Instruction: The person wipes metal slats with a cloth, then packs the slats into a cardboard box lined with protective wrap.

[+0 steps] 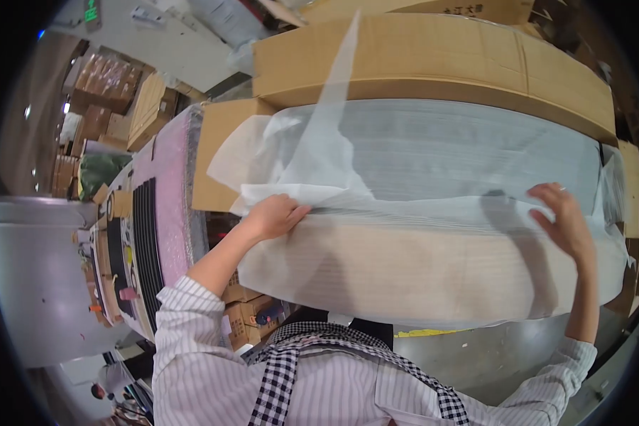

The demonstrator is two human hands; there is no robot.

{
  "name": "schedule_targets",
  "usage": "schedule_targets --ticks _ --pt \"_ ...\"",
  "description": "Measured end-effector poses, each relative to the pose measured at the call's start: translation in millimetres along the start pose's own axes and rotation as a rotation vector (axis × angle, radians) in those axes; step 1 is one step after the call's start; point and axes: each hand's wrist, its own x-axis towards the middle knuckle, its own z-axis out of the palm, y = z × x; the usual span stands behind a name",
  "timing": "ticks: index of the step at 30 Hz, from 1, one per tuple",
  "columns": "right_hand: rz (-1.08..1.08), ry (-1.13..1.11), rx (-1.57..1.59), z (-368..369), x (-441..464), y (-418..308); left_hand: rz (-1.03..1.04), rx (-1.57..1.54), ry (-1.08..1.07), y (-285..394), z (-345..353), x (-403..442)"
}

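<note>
A large open cardboard box [433,53] holds a stack of long grey sheets [468,145]. White translucent wrapping [323,153] lies over the left end of the stack, with one pointed piece standing up. More of this film [405,270] hangs over the box's near side. At the near left edge, my left hand [275,216] is closed on the wrapping, its fingers pressed together. My right hand [562,219] is above the near right part of the film, fingers apart, holding nothing.
Left of the box is a table with pink wrapping [165,192] and black strips [146,248]. Stacked cartons [106,78] stand at the far left. Small boxes [252,316] sit below the near left side. Yellow floor tape [422,332] shows under the box's near edge.
</note>
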Motion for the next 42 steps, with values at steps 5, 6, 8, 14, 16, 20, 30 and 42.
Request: schedule_targets --ticks 5,6,8,14,16,20,30,42 --pt "-0.202 -0.213 0.026 50 55 -103 -0.014 -0.039 -0.151 -4 -7 -2" --pt "-0.243 -0.228 0.019 61 69 -122 0.005 -0.040 -0.161 -8 -5 -3" --pt "-0.312 -0.218 0.011 80 103 -164 0.076 0.017 -0.057 -10 -4 -13" --pt "-0.216 -0.090 0.033 154 230 -271 0.547 0.002 0.622 -50 -15 -115" --pt "-0.116 -0.140 0.062 163 253 -311 0.636 -0.087 0.653 -89 -18 -153" --pt "-0.024 -0.067 0.315 170 273 -374 0.475 -0.269 0.538 -199 8 -224" --pt "0.472 0.803 1.073 239 276 -368 0.223 -0.695 0.499 -324 64 -288" --pt "0.247 1.260 1.291 230 239 -379 0.246 -0.520 0.368 -361 18 -236"
